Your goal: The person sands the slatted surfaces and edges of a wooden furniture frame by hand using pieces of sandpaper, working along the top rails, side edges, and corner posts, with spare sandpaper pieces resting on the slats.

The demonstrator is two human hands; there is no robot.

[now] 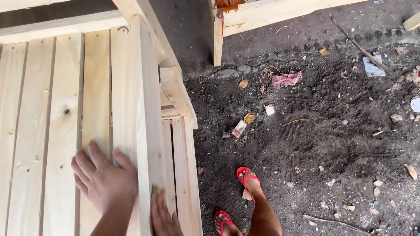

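Dark packed earth ground (pixel 306 131) fills the right half of the frame, strewn with dry leaves, twigs and scraps.

Large pale wooden slatted frame (pixel 57 100) takes the whole left half: parallel planks running top to bottom, narrow gaps between them, one dark knot in a plank left of centre. A raised upright board (pixel 146 118) stands along the frame's right side, edge up, running from upper centre down to the bottom edge. Beyond it, lower slats step down toward the ground.

Second wooden piece (pixel 262 15) at top centre: light timber beam with one leg reaching the ground, orange-red smear near the joint.

Bare lower leg and two feet in red flip-flops (pixel 249 179) at bottom centre-right, standing on the earth just beside the frame.

Left hand (pixel 105 181) at lower left: fingers spread, palm flat, pressed on the slats right against the upright board, forearm entering from the bottom edge.

Right hand (pixel 164 218) at bottom centre, only partly in frame: fingers together, pressing a small yellowish-brown piece of sandpaper (pixel 156 192) against the right face of the upright board. The grip beneath the fingers is hidden.

Small litter: pink crumpled rag (pixel 286 79) upper centre-right, pale-blue wrapper (pixel 372 67) upper right, small red-and-white carton (pixel 239 129) at centre.
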